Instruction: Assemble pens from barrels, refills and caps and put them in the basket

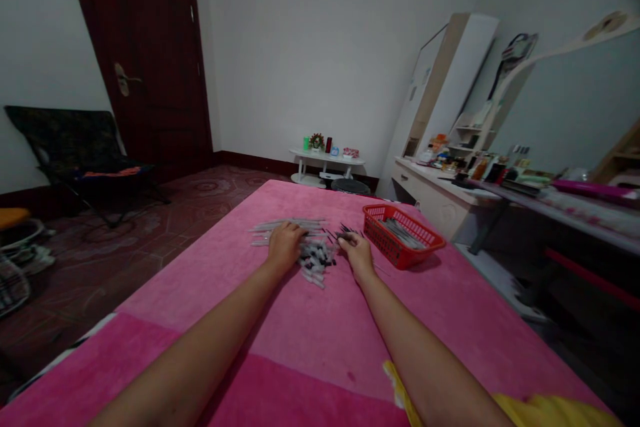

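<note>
My left hand is closed over a row of long, pale, translucent tubes that look like pen barrels. Its fingertips are partly hidden, so what they grip is unclear. My right hand pinches a small dark pen part near several thin dark sticks. Between the two hands lies a loose heap of short clear and black pieces, like pen caps. Just right of my right hand stands a red plastic basket holding slim grey pens.
Everything lies on a pink cloth surface. Yellow fabric is at the lower right. A low white table with small items stands by the far wall. A cluttered dresser is on the right, a folding chair on the left.
</note>
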`<act>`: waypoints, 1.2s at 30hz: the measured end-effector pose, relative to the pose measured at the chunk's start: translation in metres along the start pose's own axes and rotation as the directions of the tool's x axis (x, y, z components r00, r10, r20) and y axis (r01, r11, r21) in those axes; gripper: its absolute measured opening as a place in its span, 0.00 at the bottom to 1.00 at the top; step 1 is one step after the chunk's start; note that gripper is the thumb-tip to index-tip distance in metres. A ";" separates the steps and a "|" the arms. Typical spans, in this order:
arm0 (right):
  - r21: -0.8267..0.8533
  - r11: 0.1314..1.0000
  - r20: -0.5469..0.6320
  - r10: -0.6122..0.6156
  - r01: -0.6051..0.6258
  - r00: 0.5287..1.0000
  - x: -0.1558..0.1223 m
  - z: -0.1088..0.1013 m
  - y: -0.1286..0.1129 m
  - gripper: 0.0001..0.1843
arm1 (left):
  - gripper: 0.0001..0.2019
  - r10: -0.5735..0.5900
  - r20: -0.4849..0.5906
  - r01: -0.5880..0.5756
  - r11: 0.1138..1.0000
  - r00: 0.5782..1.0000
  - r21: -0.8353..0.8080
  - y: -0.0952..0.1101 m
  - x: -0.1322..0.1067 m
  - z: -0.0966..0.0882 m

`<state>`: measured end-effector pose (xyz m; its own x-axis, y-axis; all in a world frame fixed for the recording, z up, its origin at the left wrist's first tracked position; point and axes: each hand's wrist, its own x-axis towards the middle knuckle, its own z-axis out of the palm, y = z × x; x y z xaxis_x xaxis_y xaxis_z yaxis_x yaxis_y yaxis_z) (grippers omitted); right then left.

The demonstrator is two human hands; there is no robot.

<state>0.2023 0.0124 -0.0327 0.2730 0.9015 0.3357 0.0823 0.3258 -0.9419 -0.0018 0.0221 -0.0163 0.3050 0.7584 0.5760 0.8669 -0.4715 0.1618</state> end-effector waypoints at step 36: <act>-0.258 0.945 0.068 -0.188 0.199 0.980 -0.008 -0.005 -0.003 0.10 | 0.13 0.106 0.024 -0.105 0.994 0.994 -0.036 0.006 -0.009 0.005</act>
<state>0.2045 0.0025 -0.0329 0.1870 0.8416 0.5066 0.3794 0.4138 -0.8275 0.0024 0.0147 -0.0244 0.4040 0.7149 0.5707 0.8153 -0.5643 0.1297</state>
